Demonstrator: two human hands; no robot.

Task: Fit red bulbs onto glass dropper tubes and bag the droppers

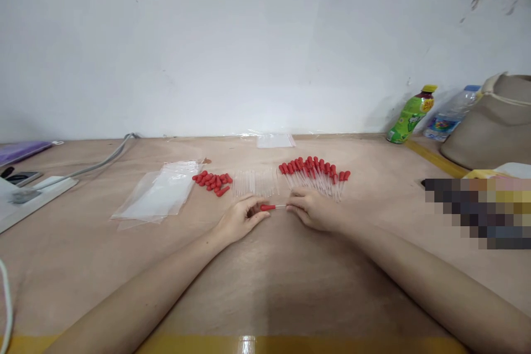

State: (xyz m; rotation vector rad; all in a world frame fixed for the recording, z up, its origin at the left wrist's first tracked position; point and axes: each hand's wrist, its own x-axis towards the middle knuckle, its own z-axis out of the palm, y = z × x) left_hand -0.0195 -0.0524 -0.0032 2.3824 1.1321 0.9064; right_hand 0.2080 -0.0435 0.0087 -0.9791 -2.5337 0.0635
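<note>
Between my hands lies a dropper, its red rubber bulb [267, 207] on the left and its clear tube [281, 207] on the right. My left hand [244, 217] pinches the bulb between thumb and fingers. The tube is gripped in the closed fingers of my right hand [310, 209]. Just beyond my left hand is a row of loose clear tubes [255, 181]. Left of them sits a pile of loose red bulbs [212, 181]. Past my right hand, several droppers with red bulbs on their tubes [313, 170] lie fanned out.
Clear plastic bags [160, 191] lie at left, and another small bag [275, 140] rests near the wall. A grey cable [103, 162] runs over the table's left side. At right stand a green bottle [412, 115], a clear bottle [450, 115] and a beige bag [489, 127].
</note>
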